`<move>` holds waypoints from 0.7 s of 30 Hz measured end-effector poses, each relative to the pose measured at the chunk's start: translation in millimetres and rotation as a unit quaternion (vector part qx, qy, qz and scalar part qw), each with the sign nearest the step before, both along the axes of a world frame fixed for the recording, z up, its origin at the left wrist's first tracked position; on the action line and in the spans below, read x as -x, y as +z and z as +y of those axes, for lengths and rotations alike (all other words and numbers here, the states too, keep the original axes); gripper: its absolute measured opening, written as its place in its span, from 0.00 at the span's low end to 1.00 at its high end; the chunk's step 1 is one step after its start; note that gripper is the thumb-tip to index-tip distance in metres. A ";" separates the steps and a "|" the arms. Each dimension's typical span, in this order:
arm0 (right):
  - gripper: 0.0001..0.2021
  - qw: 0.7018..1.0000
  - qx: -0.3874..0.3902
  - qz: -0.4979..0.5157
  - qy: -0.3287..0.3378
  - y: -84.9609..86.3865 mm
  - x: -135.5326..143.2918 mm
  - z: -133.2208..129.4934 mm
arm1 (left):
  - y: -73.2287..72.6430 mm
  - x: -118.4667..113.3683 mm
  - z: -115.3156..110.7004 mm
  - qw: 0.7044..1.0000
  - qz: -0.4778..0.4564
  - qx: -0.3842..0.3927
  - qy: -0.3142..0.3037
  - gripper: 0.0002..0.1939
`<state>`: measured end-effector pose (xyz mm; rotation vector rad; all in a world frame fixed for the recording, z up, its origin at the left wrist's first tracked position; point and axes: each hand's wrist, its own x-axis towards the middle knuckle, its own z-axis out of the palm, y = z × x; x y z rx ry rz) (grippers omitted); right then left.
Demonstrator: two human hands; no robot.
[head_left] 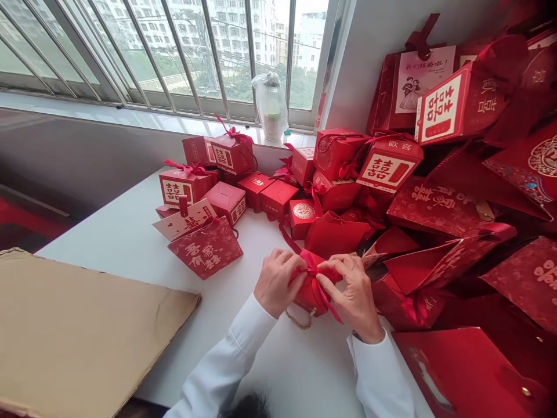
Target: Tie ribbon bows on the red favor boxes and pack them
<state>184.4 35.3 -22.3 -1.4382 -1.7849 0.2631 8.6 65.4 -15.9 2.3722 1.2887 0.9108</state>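
Note:
A small red box (pixel 310 299) rests on the white table (pixel 243 313), with a bright red ribbon (pixel 321 293) on its top. My left hand (pixel 279 283) pinches the ribbon from the left side of the box. From the right, my right hand (pixel 355 295) pinches the same ribbon near its knot, thumb against fingers. Both sets of fingertips almost meet over the box. A beige twisted cord (pixel 298 320) hangs at the box's lower edge, touching the tabletop.
Red gift boxes (pixel 278 197) line the back of the table, and a large heap of red bags (pixel 439 215) fills the right. A brown cardboard sheet (pixel 87 331) covers the left front. A plastic-wrapped cup (pixel 272 113) stands on the sill by a barred window.

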 end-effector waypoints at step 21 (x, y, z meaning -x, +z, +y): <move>0.08 0.992 0.087 0.087 0.000 1.5 -11.9 -6.0 | 13.9 15.5 4.7 0.981 -0.060 0.184 0.016 0.09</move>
